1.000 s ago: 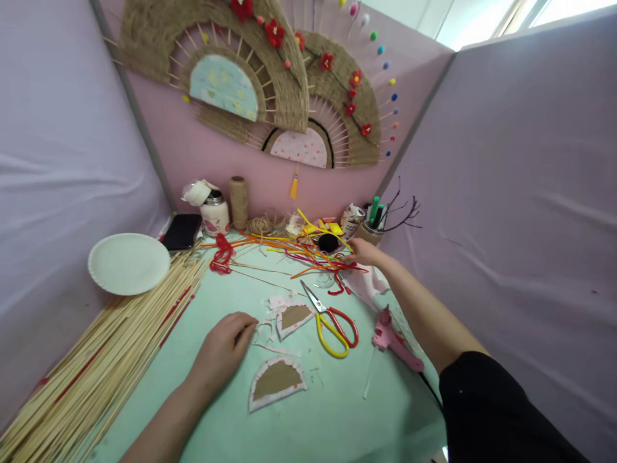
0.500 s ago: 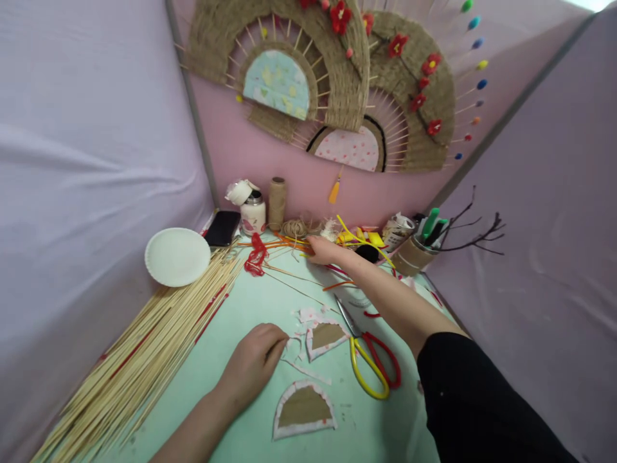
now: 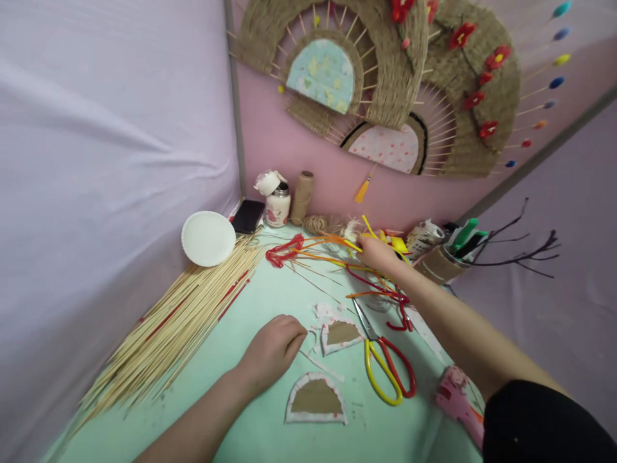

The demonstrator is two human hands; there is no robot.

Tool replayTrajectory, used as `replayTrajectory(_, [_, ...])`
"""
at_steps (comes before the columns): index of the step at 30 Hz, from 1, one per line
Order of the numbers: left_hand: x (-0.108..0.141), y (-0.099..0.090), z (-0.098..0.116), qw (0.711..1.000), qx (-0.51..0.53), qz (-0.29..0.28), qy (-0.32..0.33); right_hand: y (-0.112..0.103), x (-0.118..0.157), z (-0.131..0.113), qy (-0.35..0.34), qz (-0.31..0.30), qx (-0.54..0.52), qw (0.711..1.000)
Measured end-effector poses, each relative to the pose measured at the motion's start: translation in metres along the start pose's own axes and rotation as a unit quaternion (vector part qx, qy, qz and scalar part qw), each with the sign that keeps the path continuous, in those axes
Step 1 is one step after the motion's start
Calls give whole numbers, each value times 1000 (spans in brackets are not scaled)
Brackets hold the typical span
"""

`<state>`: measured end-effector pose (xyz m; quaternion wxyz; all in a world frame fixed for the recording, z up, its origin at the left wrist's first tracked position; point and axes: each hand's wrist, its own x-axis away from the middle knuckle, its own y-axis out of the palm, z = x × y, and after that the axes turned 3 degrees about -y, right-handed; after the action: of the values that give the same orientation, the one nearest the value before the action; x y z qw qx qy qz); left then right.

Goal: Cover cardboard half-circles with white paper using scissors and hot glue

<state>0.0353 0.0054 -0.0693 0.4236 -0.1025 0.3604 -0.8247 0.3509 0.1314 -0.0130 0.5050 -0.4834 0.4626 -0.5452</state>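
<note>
My right hand (image 3: 378, 254) reaches to the back of the table, its fingers closed on several orange and yellow pipe cleaners (image 3: 328, 239). They trail leftward over a tangle of red yarn (image 3: 285, 251). Nearer to me, my left hand (image 3: 272, 350) rests on the table with thumb and fingers pinched together. Thin white scraps (image 3: 313, 337) touch its fingertips; what the pinch holds, if anything, is unclear. Beside it lie two half-round cardboard pieces edged with pink-white fabric, a smaller one (image 3: 342, 332) and a larger one (image 3: 317, 397). Scissors (image 3: 385, 360) with yellow and red handles lie right of them.
Long bamboo sticks (image 3: 178, 308) spread along the left, under a white plate (image 3: 208, 238). A phone (image 3: 248, 216), a bottle (image 3: 277, 209) and twine (image 3: 315, 224) stand behind. At right are a pen holder (image 3: 438, 262) with branches and a pink glue gun (image 3: 456, 395).
My right hand has moved right, drawing the orange and yellow pipe cleaners along. The view has shifted, bringing the pink glue gun into sight. My left hand stays pinched beside the scraps.
</note>
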Motion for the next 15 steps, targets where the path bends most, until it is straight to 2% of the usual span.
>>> replayTrajectory(3, [0, 0, 0, 1000, 2, 4, -4, -6, 1, 12, 69, -15, 5, 998])
replayTrajectory(5, [-1, 1, -1, 1000, 4, 4, -7, -7, 1, 13, 83, -29, 4, 996])
replayTrajectory(9, [0, -4, 4, 999, 13, -17, -28, -2, 1, 6, 85, -18, -9, 996])
replayTrajectory(12, [9, -22, 24, 997, -13, -53, -52, 2, -1, 0, 73, -29, -16, 997])
replayTrajectory(15, [22, -52, 58, 990, -65, -101, -68, 5, -5, -4, 61, -28, -15, 998])
